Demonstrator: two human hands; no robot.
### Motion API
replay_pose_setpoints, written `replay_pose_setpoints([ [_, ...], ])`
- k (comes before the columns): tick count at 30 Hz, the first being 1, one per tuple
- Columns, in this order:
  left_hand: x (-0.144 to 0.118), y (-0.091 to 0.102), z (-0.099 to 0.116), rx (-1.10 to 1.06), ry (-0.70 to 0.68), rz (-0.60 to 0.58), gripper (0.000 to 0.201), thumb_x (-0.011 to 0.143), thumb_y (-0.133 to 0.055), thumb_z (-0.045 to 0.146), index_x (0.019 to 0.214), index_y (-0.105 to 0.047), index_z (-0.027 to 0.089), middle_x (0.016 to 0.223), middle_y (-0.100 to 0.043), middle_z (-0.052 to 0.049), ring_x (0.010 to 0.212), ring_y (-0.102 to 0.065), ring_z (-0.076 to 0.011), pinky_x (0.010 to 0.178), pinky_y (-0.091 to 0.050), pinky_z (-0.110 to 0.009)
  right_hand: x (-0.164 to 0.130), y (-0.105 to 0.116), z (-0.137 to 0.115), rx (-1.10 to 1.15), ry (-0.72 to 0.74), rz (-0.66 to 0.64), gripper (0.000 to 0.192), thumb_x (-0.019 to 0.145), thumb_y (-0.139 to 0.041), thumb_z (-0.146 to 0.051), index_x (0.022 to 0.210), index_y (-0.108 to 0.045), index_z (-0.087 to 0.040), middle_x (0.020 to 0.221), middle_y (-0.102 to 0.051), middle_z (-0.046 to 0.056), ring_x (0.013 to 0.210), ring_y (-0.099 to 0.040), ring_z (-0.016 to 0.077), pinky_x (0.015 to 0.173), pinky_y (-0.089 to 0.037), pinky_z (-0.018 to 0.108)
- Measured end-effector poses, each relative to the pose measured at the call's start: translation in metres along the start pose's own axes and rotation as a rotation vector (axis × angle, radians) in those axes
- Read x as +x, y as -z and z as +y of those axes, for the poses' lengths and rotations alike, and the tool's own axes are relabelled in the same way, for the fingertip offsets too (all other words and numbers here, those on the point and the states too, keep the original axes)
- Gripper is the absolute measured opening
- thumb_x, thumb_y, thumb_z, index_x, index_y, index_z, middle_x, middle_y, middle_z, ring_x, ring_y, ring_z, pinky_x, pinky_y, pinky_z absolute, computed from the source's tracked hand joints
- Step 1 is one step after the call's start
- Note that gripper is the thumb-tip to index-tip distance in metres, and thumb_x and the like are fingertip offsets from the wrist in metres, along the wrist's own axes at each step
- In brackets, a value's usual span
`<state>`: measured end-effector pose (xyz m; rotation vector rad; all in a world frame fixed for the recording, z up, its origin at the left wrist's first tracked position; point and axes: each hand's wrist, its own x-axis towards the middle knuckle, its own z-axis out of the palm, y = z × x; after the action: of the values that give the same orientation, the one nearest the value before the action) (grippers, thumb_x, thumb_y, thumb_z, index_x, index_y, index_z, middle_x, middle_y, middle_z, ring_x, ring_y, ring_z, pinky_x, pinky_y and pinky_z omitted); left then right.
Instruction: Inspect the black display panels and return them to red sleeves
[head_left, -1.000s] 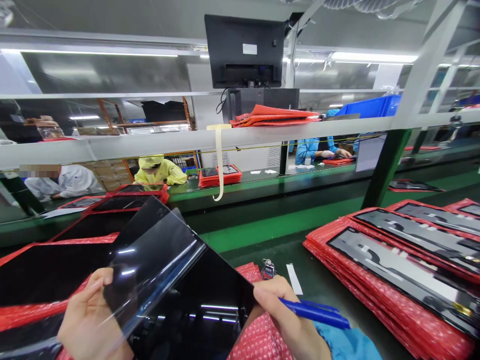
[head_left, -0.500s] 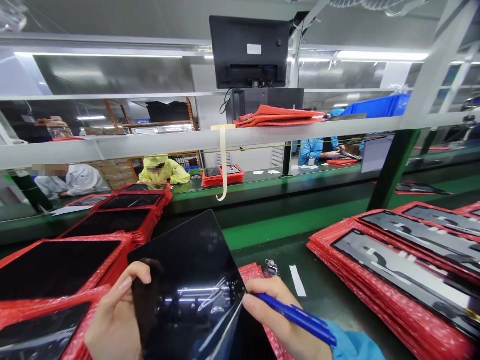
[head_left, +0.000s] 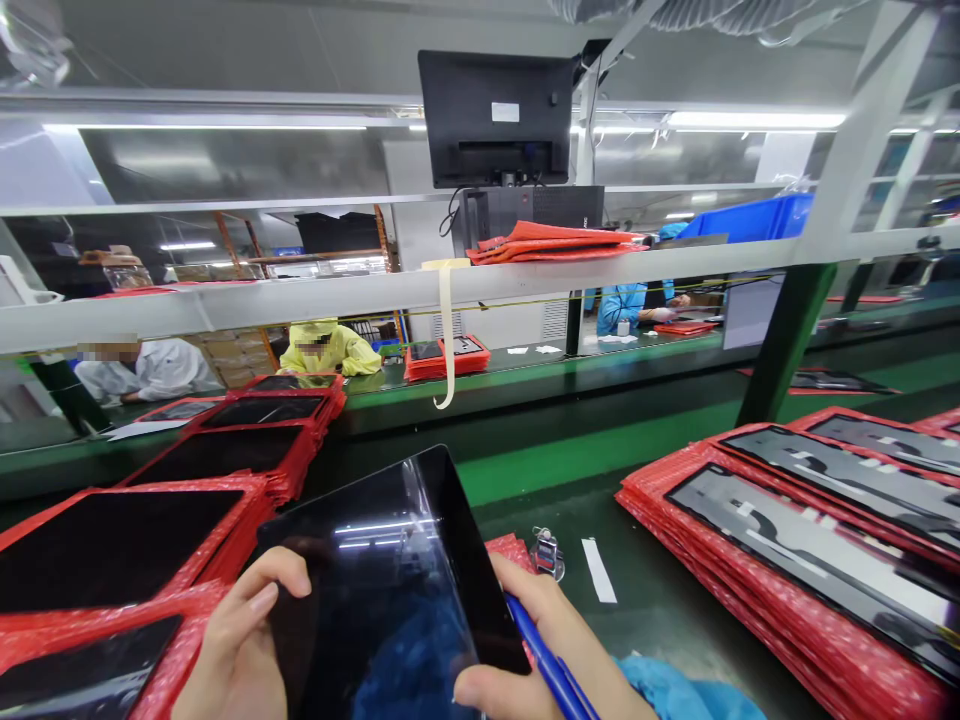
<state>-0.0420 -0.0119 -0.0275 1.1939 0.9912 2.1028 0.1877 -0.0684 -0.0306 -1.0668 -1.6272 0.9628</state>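
Note:
A glossy black screen panel point(head_left: 375, 590) is held up in front of me, tilted, with ceiling lights mirrored in it. My left hand point(head_left: 244, 635) grips its left edge, thumb on the front face. At the right edge, my right hand point(head_left: 555, 650) has its thumb over the front and its fingers at the side, partly hidden behind the panel. A blue pen point(head_left: 546, 655) is tucked in that same hand. A line runs down the face near the right border; whether it is a film edge, I cannot tell.
Stacks of red bubble bags point(head_left: 259, 500) with black screens stand at left. More red stacks point(head_left: 705, 540) bearing grey-backed panels lie at right. Between them are a small metal counter-like device point(head_left: 547, 555) and a white strip point(head_left: 598, 570). Tape hangs from the shelf rail point(head_left: 345, 285); several people work beyond.
The panel has tipped and shifted slightly lower. My right hand has gone from pinching clear film at the panel's edge to a thumb over the front, and the pen points more downward.

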Motion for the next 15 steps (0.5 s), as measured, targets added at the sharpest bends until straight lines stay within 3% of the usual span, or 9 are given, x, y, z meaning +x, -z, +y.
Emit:
replay_pose_setpoints([
  [2, 0.002, -0.001, 0.001, -0.009, -0.063, -0.045, 0.02, 0.064, -0.061, 0.032, 0.047, -0.064, 0.023, 0.056, -0.06, 0.0, 0.06, -0.055, -0.0183, 0.061, -0.044, -0.03, 0.001, 0.001, -0.002, -0.012, 0.023, -0.02, 0.075, 0.067, -0.081, -0.038, 0.135, -0.052, -0.026, 0.122, -0.066, 0.008, 0.115, -0.059, 0.0346, 0.1, -0.046, 0.043],
  [5, 0.003, -0.006, 0.01, 0.027, -0.148, -0.064, 0.019, 0.061, -0.063, 0.031, 0.043, -0.064, 0.023, 0.049, -0.059, 0.001, 0.053, -0.054, -0.0172, 0.055, -0.043, -0.029, 0.005, 0.002, 0.006, -0.059, 0.189, -0.084, 0.09, 0.067, -0.081, -0.031, 0.145, -0.035, -0.028, 0.135, -0.059, 0.009, 0.122, -0.055, 0.0344, 0.1, -0.048, 0.041],
  [7, 0.003, -0.009, 0.015, 0.068, -0.191, -0.088, 0.017, 0.058, -0.064, 0.028, 0.042, -0.063, 0.023, 0.045, -0.058, 0.002, 0.048, -0.053, -0.0153, 0.049, -0.041, -0.027, 0.008, 0.001, 0.016, -0.122, 0.348, -0.056, 0.109, 0.067, -0.082, -0.031, 0.151, -0.013, -0.028, 0.148, -0.044, 0.012, 0.129, -0.049, 0.034, 0.102, -0.046, 0.041],
  [9, 0.003, -0.009, 0.017, 0.09, -0.278, -0.145, 0.016, 0.058, -0.063, 0.024, 0.043, -0.063, 0.023, 0.042, -0.058, 0.004, 0.043, -0.052, -0.0128, 0.044, -0.039, -0.024, 0.01, 0.0, 0.026, -0.253, 0.545, 0.024, 0.116, 0.07, -0.081, -0.03, 0.152, 0.002, -0.031, 0.157, -0.026, 0.013, 0.138, -0.036, 0.0337, 0.107, -0.039, 0.045],
  [12, 0.002, -0.004, 0.012, 0.095, -0.424, -0.215, 0.017, 0.064, -0.065, 0.023, 0.047, -0.065, 0.024, 0.041, -0.059, 0.005, 0.036, -0.052, -0.0101, 0.038, -0.037, -0.02, 0.014, 0.0, 0.032, -0.5, 0.857, 0.087, 0.109, 0.075, -0.078, -0.027, 0.151, -0.001, -0.032, 0.157, -0.023, 0.009, 0.143, -0.016, 0.0324, 0.111, -0.027, 0.055],
  [15, 0.001, 0.001, 0.006, 0.096, -0.485, -0.246, 0.019, 0.066, -0.069, 0.03, 0.048, -0.066, 0.024, 0.041, -0.06, 0.005, 0.034, -0.053, -0.0098, 0.035, -0.037, -0.019, 0.019, 0.0, 0.034, -0.597, 0.982, 0.116, 0.102, 0.075, -0.079, -0.027, 0.151, -0.011, -0.032, 0.148, -0.041, 0.008, 0.142, -0.02, 0.0304, 0.11, -0.03, 0.056],
])
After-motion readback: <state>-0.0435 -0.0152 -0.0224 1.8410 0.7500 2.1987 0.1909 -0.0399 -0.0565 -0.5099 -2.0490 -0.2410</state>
